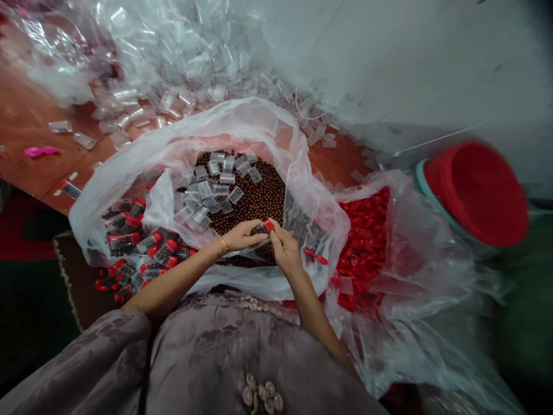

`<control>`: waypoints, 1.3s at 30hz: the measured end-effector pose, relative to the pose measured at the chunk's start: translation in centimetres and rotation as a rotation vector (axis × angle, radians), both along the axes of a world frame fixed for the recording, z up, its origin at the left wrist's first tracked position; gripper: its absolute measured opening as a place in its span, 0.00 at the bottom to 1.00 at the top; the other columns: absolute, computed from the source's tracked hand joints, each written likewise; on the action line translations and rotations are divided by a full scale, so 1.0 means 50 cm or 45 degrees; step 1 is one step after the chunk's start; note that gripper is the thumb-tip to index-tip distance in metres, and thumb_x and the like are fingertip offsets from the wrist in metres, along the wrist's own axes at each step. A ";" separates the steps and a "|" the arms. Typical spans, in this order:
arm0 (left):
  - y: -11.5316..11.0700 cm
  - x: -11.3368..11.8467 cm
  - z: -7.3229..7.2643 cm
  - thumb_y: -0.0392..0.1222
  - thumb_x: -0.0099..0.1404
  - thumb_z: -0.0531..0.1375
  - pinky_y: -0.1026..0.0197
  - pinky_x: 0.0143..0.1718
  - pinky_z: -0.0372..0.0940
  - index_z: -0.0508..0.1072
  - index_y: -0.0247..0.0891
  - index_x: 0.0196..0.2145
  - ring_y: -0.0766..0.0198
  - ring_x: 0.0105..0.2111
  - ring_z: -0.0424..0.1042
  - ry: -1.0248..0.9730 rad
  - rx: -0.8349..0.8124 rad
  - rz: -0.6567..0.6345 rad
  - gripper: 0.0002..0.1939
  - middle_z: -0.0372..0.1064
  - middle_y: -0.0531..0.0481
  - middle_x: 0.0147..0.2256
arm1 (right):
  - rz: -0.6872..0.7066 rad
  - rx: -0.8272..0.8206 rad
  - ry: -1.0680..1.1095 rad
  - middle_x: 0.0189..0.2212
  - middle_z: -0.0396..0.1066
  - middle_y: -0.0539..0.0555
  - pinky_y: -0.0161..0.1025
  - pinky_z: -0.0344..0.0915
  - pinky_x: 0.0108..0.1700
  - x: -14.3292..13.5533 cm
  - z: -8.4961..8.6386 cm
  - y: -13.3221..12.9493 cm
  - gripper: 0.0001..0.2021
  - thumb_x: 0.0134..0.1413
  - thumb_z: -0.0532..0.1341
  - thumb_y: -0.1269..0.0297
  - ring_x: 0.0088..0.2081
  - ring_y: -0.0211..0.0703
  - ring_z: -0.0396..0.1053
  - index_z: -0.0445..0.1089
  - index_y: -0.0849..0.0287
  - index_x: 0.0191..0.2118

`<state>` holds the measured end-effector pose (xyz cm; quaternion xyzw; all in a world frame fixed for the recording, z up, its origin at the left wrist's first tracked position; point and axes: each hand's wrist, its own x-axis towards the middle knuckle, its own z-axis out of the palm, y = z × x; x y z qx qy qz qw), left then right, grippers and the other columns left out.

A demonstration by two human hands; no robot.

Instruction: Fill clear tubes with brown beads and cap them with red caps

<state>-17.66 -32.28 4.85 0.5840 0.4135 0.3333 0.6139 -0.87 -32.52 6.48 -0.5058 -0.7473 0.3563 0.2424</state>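
In the head view my left hand (240,236) grips a small clear plastic container (260,229) filled with dark brown balls. The fingers of my right hand (285,249) are closed on the red cap (268,225) at the container's other end. Both hands are over a large white plastic bag (254,118) with its mouth spread wide. Inside it lie many small brown balls (263,187), with several clear containers (205,190) on top of them.
Red-capped filled containers (123,239) are heaped at the left, near a cardboard box edge (64,276). Red caps (363,236) fill a clear bag at the right, beside a red bucket (484,193). Clear containers (173,104) cover the orange tabletop (78,164) toward the wall.
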 end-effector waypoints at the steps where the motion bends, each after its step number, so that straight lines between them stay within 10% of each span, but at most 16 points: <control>1: -0.001 0.001 0.003 0.57 0.58 0.53 0.68 0.26 0.55 0.62 0.34 0.29 0.72 0.24 0.56 -0.014 -0.018 0.000 0.20 0.57 0.56 0.24 | 0.035 0.008 -0.037 0.51 0.67 0.56 0.41 0.61 0.53 0.002 0.001 -0.007 0.21 0.60 0.46 0.60 0.50 0.41 0.65 0.60 0.57 0.57; 10: -0.024 0.019 0.000 0.55 0.50 0.60 0.68 0.27 0.56 0.68 0.33 0.31 0.69 0.26 0.62 0.221 0.000 -0.158 0.20 0.65 0.54 0.25 | 0.211 -0.003 -0.255 0.28 0.74 0.56 0.39 0.65 0.34 0.041 0.045 -0.018 0.20 0.58 0.46 0.57 0.30 0.42 0.70 0.73 0.58 0.39; 14: -0.040 0.042 0.018 0.45 0.49 0.61 0.68 0.28 0.56 0.71 0.37 0.31 0.66 0.26 0.66 0.643 0.160 -0.257 0.12 0.69 0.53 0.26 | -0.090 -0.087 -0.035 0.19 0.65 0.51 0.36 0.61 0.30 0.015 0.028 -0.008 0.25 0.58 0.44 0.50 0.23 0.37 0.64 0.72 0.59 0.28; 17: -0.049 0.059 0.037 0.43 0.50 0.59 0.65 0.28 0.58 0.72 0.38 0.31 0.62 0.28 0.69 0.844 0.168 -0.281 0.10 0.72 0.49 0.27 | -0.360 -0.409 0.293 0.26 0.67 0.51 0.34 0.63 0.30 -0.025 0.002 -0.003 0.30 0.58 0.35 0.47 0.25 0.34 0.64 0.69 0.59 0.43; 21: -0.065 0.072 0.051 0.44 0.50 0.58 0.60 0.32 0.61 0.73 0.37 0.33 0.55 0.32 0.71 0.970 0.150 -0.283 0.13 0.73 0.44 0.31 | -0.297 -0.726 0.377 0.43 0.67 0.53 0.37 0.64 0.44 -0.041 -0.018 -0.006 0.32 0.56 0.34 0.44 0.40 0.36 0.68 0.54 0.53 0.59; 29: -0.084 0.048 0.063 0.43 0.51 0.56 0.61 0.32 0.60 0.71 0.37 0.32 0.57 0.32 0.71 0.999 0.183 -0.335 0.11 0.72 0.45 0.29 | -0.265 -0.492 0.423 0.50 0.63 0.54 0.42 0.56 0.54 -0.074 -0.010 -0.051 0.31 0.57 0.36 0.44 0.49 0.39 0.62 0.54 0.54 0.59; 34: -0.121 -0.067 0.054 0.41 0.51 0.55 0.64 0.30 0.58 0.67 0.38 0.25 0.64 0.27 0.67 1.039 0.243 -0.109 0.04 0.68 0.51 0.24 | -0.476 -0.315 0.215 0.41 0.69 0.57 0.40 0.62 0.44 -0.036 0.005 -0.040 0.30 0.58 0.36 0.47 0.40 0.40 0.66 0.66 0.58 0.48; 39: -0.226 -0.317 0.019 0.52 0.55 0.54 0.63 0.29 0.58 0.64 0.40 0.24 0.65 0.25 0.65 1.565 -0.054 0.623 0.13 0.65 0.55 0.22 | -0.827 -0.316 -0.774 0.29 0.71 0.61 0.45 0.61 0.39 0.165 0.016 -0.016 0.25 0.55 0.45 0.48 0.35 0.49 0.68 0.70 0.62 0.41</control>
